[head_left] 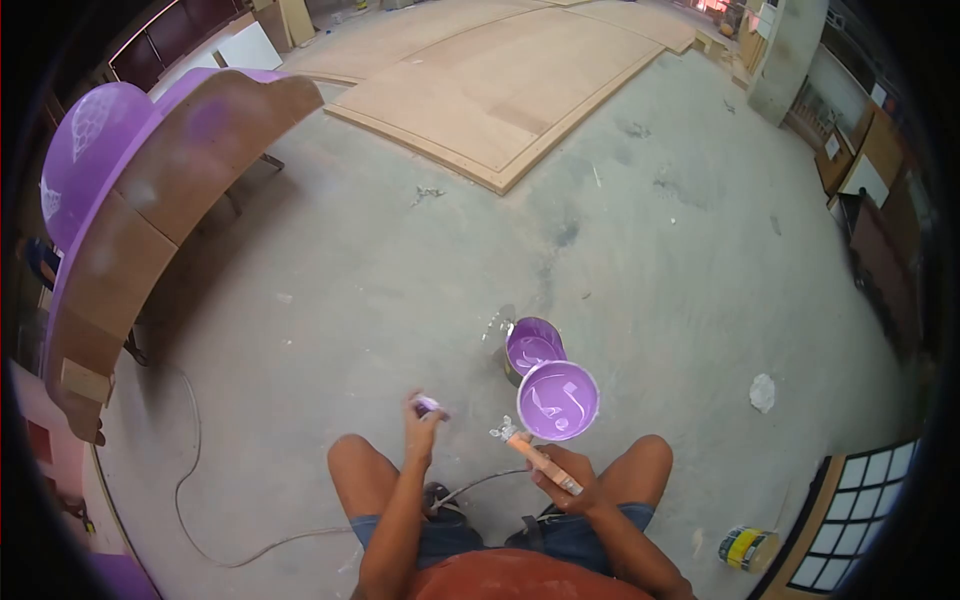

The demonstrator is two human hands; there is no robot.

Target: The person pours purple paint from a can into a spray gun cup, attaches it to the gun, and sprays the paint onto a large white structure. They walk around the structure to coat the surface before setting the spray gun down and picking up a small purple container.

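Observation:
My right hand is wrapped round an orange bar-shaped thing with a pale, silvery, knobbly end and a marking near its lower end; its exact kind I cannot make out. My left hand, raised to the left, pinches a small purple-and-white thing, too small to name. Just beyond my right hand is a round tub of purple paint. Behind it, partly overlapped, stands a paint can with purple inside and a smeared rim.
A thin hose runs along the concrete floor and between my legs. A large curved purple panel stands at left on supports. Flat wooden boards lie ahead. A yellow-labelled can lies at lower right beside a gridded frame.

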